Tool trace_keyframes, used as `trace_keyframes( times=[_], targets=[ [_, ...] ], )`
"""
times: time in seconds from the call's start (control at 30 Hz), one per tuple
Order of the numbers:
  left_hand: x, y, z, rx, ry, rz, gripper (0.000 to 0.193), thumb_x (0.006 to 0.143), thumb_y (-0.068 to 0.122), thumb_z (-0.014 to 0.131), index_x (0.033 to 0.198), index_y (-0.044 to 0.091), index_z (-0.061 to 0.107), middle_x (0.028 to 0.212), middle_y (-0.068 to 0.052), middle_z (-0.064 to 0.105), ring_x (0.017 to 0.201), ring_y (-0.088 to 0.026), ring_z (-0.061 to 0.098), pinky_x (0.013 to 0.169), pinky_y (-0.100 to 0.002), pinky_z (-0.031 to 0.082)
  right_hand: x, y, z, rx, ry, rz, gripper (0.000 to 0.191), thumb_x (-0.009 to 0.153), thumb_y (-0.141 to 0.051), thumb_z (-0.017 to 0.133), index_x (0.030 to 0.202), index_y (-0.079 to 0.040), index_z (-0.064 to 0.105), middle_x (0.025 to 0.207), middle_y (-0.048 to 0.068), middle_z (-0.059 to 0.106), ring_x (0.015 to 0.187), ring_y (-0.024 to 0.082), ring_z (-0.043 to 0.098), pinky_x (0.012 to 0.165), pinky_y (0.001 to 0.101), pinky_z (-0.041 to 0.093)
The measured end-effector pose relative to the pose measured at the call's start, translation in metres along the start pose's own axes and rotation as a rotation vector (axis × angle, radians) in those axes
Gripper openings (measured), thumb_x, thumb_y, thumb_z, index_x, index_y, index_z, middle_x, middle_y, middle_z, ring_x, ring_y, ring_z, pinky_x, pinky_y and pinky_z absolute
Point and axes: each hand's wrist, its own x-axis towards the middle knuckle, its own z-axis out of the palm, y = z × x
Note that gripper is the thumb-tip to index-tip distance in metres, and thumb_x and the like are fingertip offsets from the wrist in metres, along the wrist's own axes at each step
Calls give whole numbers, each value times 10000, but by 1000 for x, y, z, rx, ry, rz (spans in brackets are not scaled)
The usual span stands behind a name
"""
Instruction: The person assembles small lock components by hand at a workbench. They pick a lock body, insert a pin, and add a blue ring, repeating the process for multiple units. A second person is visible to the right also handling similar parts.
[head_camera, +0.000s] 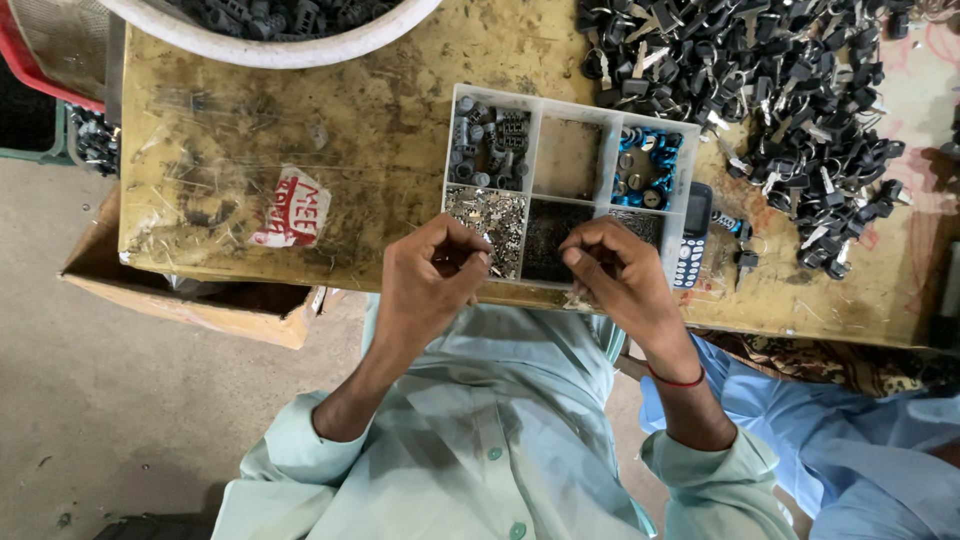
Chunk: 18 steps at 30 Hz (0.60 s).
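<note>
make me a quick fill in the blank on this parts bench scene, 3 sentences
1. The clear parts tray is split into ___ compartments.
2. The round caps in its top right compartment are coloured ___.
3. The phone lies just ___ of the tray.

Missing words: six; blue; right

Much here is covered, cropped or too fine to read.

The left hand (430, 280) and right hand (615, 275) curl over the parts tray's (530, 105) near rim, hiding whatever their fingers pinch. Its tiny metal bits (485, 215) blur together. The white basin (270, 45) and key pile (760, 90) run off the top edge.
</note>
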Motion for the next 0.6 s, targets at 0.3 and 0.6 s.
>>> trace_keyframes(
  times=[0.3,0.6],
  targets=[
    [-6,-12,38,-373,-251,86,134,999,-35,673,1130,-35,698,954,-94,749,822,-118,728,726,-261,627,-22,-15,6,381,-124,-58,168,1065,-151,608,1080,12,646,1029,35,587,753,74,547,640,236,459],
    [-14,-12,48,-342,-238,172,162,1018,-46,661,1175,-31,701,974,-111,766,845,-147,759,729,-284,661,-27,-18,1,268,-98,-67,141,1064,-131,608,1068,8,623,992,42,567,759,73,569,639,221,478]
  ],
)
